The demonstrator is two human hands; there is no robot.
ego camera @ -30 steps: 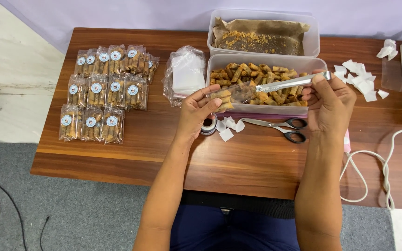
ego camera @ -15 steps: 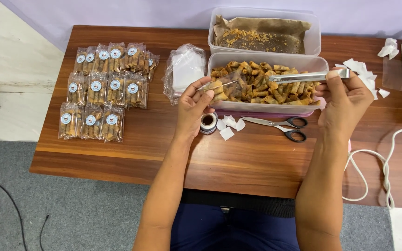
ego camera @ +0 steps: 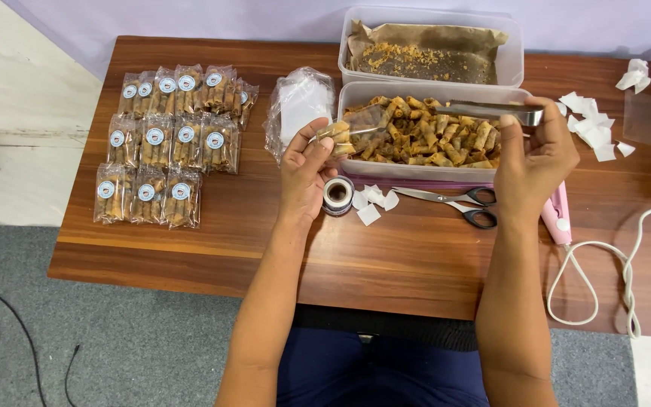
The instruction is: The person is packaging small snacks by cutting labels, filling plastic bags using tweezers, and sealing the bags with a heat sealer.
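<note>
The left hand pinches a small clear bag of fried rolls, its grip pressed on the bag's lower end so the open mouth tips toward the front tub of loose rolls, apparently to take more. The right hand holds metal tongs, fingers pressed together round the handle end; the tips reach across the tub toward the bag's mouth, and whether they carry a roll I cannot tell. The bag hangs just over the tub's left edge, above the worktop.

Behind stands a second tub, lined with brown paper and crumbs. A bundle of empty clear bags lies just left of the front tub, and filled, stickered packets sit in rows well apart at the left. A sticker roll, white paper scraps and scissors lie just under the hands, close enough to crowd them. A pink tool with a white cord rests at the right
</note>
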